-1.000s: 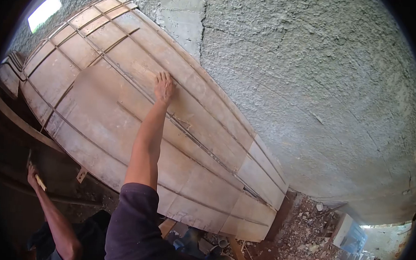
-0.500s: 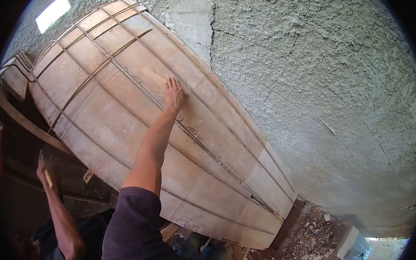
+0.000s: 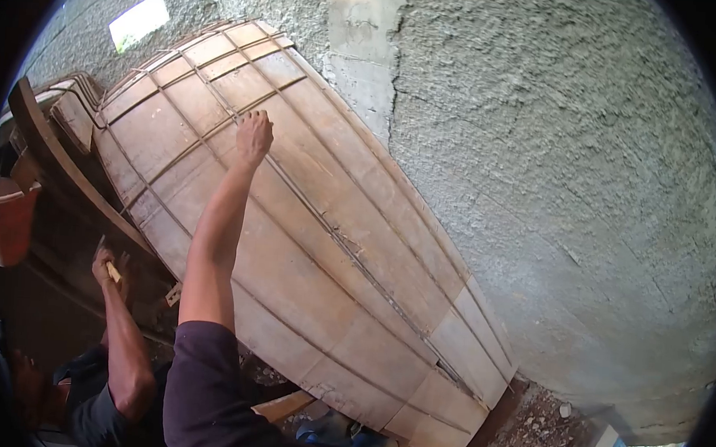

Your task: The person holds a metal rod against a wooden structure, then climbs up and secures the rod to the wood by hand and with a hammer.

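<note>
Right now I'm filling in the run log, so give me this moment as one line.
left hand: fingers bent, at rod on panel | right hand: out of view | co-worker's hand: holds yellow handle

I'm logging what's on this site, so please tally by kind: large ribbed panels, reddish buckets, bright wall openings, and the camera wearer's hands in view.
Large ribbed panel: 1
Reddish bucket: 1
Bright wall opening: 1
Wearer's left hand: 1 (right hand not in view)
Total: 4
</note>
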Tool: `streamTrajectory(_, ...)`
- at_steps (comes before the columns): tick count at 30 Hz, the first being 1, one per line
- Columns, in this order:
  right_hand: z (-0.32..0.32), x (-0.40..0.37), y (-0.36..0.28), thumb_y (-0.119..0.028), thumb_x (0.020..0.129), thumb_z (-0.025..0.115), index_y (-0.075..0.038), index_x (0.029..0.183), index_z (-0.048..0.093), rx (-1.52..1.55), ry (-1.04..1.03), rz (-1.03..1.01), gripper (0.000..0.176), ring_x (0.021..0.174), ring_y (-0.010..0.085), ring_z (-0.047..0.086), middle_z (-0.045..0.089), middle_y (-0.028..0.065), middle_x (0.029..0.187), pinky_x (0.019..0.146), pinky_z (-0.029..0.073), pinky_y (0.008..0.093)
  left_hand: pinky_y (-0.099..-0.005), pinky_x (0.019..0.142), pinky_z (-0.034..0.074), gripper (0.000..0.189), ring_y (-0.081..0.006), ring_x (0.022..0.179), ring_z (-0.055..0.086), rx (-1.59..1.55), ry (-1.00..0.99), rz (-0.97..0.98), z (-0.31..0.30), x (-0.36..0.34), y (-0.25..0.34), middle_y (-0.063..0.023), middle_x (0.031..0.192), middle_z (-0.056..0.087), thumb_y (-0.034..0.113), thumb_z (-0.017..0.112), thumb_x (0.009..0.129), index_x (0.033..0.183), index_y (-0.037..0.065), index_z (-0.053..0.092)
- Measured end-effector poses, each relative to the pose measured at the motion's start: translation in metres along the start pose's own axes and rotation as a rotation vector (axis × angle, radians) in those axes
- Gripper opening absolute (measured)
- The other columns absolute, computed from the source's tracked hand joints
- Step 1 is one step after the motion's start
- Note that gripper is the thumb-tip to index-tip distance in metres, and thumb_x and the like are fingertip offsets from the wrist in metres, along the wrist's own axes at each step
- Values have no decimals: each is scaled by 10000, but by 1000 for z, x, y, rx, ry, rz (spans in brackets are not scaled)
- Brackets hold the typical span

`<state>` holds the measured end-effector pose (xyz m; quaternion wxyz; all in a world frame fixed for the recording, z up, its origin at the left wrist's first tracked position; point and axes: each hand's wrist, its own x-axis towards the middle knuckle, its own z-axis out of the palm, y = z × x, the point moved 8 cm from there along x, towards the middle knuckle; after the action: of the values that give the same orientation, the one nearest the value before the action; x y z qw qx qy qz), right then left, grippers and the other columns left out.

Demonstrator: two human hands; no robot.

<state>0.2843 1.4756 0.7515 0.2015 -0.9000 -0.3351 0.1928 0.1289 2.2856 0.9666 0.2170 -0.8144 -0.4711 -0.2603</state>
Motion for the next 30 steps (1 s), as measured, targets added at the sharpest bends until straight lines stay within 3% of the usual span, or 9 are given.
streamTrajectory(6, -94, 55, -55, -186, 899, 718, 14, 1304, 572, -247, 123, -189, 475, 1225, 442, 540, 577, 249, 1297, 1049, 452, 487, -391, 954, 489, 230, -275, 1097, 631, 264, 42, -33, 54, 63, -50, -131, 1094, 693, 159, 592, 927, 1086, 13, 673)
streamTrajectory(10, -227, 154, -109, -109, 884, 678, 19, 1321, 587, -595, 683, -332, 464, 1302, 411, 525, 571, 258, 1364, 1102, 402, 478, -387, 942, 492, 219, -267, 1066, 629, 269, 63, -108, 85, 93, -57, -126, 1063, 684, 94, 583, 891, 1080, 13, 660)
streamTrajectory(11, -264, 198, -118, -120, 926, 666, 27, 1454, 450, -656, 666, -413, 589, 1445, 440, 354, 402, 256, 1536, 1181, 303, 526, -367, 906, 514, 179, -248, 1046, 636, 286, 95, -144, 88, 98, -57, -111, 1041, 690, 87, 573, 893, 1017, 35, 692)
streamTrajectory(13, -329, 258, -211, -100, 952, 640, 7, 1434, 481, -734, 874, -646, 519, 1435, 410, 385, 408, 234, 1539, 1180, 325, 502, -360, 890, 521, 170, -240, 1034, 643, 293, 78, -137, 96, 104, -57, -106, 1028, 699, 108, 581, 897, 981, 42, 713)
streamTrajectory(17, -411, 381, -315, -216, 1003, 609, -118, 1535, 395, -1002, 1152, -791, 582, 1499, 294, 303, 306, 109, 1625, 1215, 307, 463, -338, 811, 551, 144, -234, 990, 660, 229, 134, -102, 97, 106, -58, -102, 971, 702, 120, 612, 871, 874, 56, 741)
streamTrajectory(21, -429, 463, -380, -370, 1046, 519, -187, 1587, 310, -1078, 1307, -897, 608, 1525, 252, 248, 251, 62, 1656, 1253, 227, 460, -342, 778, 556, 120, -233, 941, 670, 311, 136, -44, 106, 106, -57, -101, 928, 693, 123, 620, 858, 875, 51, 716)
streamTrajectory(23, -410, 461, -396, -466, 1053, 441, -218, 1598, 279, -915, 1529, -1066, 621, 1542, 228, 196, 227, 45, 1665, 1274, 139, 460, -353, 738, 550, 91, -220, 898, 671, 398, 204, -10, 110, 106, -58, -98, 902, 686, 120, 623, 852, 878, 59, 686)
streamTrajectory(26, -400, 458, -404, -510, 1050, 381, -242, 1601, 265, -898, 1598, -1061, 624, 1551, 201, 158, 213, 21, 1671, 1282, 71, 456, -371, 716, 532, 92, -219, 895, 664, 430, 194, -75, 115, 107, -65, -98, 890, 678, 125, 626, 846, 909, 66, 658)
streamTrajectory(30, -408, 467, -395, -495, 1051, 422, -220, 1589, 307, -903, 1617, -1031, 615, 1531, 259, 238, 259, 57, 1655, 1266, 186, 477, -399, 737, 517, 115, -228, 915, 659, 386, 158, -127, 125, 106, -71, -97, 908, 675, 125, 615, 847, 936, 63, 654)
